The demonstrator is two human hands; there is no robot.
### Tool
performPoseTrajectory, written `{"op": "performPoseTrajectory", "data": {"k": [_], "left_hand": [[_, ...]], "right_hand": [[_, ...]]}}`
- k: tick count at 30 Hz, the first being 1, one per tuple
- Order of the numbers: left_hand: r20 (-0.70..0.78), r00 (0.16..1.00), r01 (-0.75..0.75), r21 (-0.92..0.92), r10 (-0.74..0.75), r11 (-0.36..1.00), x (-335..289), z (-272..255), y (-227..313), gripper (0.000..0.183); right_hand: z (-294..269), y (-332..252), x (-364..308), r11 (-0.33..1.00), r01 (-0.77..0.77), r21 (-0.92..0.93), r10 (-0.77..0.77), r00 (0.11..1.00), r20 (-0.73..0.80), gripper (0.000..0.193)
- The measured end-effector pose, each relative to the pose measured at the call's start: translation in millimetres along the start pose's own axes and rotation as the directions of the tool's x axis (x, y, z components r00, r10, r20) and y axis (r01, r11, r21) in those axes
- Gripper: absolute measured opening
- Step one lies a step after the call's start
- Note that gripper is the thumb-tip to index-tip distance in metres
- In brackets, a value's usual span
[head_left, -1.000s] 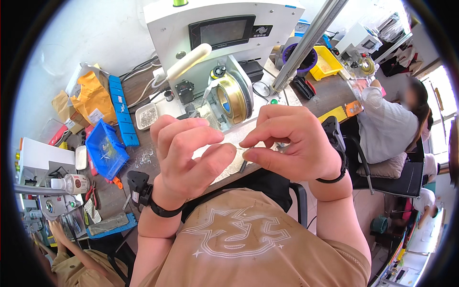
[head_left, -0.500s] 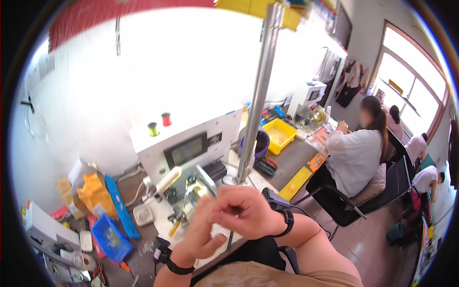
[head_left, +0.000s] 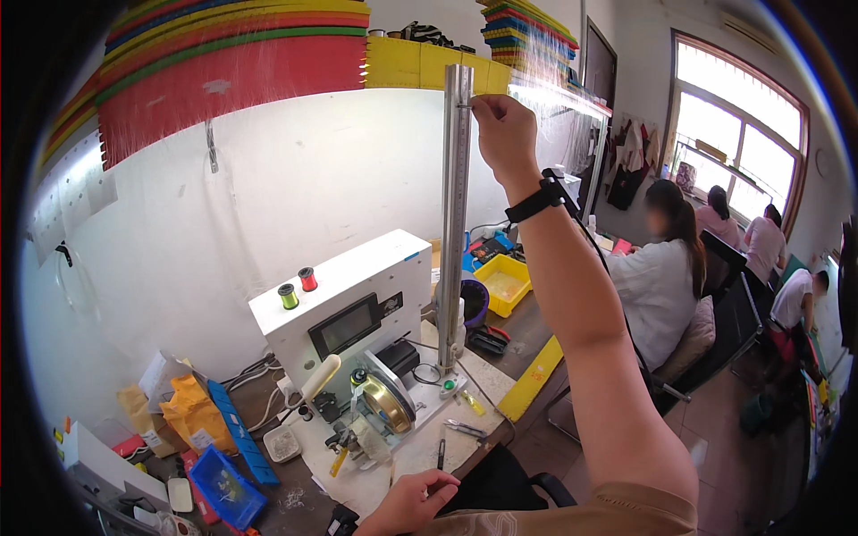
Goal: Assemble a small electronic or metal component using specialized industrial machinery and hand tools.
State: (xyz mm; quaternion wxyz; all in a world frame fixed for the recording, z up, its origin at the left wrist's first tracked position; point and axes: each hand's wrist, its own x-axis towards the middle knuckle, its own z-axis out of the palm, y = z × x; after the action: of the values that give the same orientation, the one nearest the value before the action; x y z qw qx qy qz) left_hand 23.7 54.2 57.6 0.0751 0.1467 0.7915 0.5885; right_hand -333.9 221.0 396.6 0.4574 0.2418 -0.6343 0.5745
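My right hand (head_left: 507,134) is raised on a stretched arm to the upper end of an upright metal post (head_left: 454,214). Its thumb and fingertips are pinched beside a small pin (head_left: 465,106) on the post; whatever lies between them is too fine to make out. Low in the picture, my left hand (head_left: 409,506) is closed, with thumb and forefinger together, over the bench's front edge. What it holds, if anything, does not show. Nearest to it stands a white winding machine with a screen (head_left: 345,326) and a brass-coloured wheel (head_left: 390,402). Tweezers (head_left: 466,430) lie at the post's foot.
Green and red thread spools (head_left: 307,279) sit on the machine. A blue tray (head_left: 227,489) and orange envelope (head_left: 194,408) are at left. Beyond the post are a yellow bin (head_left: 502,286) and a purple-rimmed bucket (head_left: 474,304). A seated co-worker (head_left: 657,295) is at right, with others farther back.
My hands were close together in front of the machine and have parted. The right has risen to the post's upper end; the left has dropped toward the lower edge. The view has shifted too.
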Motion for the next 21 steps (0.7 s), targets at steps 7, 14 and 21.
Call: {"op": "performPoseTrajectory", "data": {"k": [7, 14, 21], "left_hand": [[-0.206, 0.967, 0.12, -0.145, -0.148, 0.982, -8.6, -2.1, -22.4, 0.014], [-0.393, 0.899, 0.163, -0.108, -0.193, 0.981, -3.0, -7.9, -62.6, 0.019], [-0.527, 0.776, 0.277, -0.209, -0.346, 0.938, 5.1, -26.3, -75.3, 0.017]], "right_hand": [[-8.8, 3.9, -15.8, 0.918, 0.341, -0.202, -0.332, 0.94, 0.077, 0.019], [-36.3, 55.4, -138.0, 0.962, 0.081, -0.26, -0.06, 0.995, 0.085, 0.018], [-53.7, 124.1, -354.7, 0.921, -0.339, -0.191, 0.369, 0.916, 0.157, 0.016]]}}
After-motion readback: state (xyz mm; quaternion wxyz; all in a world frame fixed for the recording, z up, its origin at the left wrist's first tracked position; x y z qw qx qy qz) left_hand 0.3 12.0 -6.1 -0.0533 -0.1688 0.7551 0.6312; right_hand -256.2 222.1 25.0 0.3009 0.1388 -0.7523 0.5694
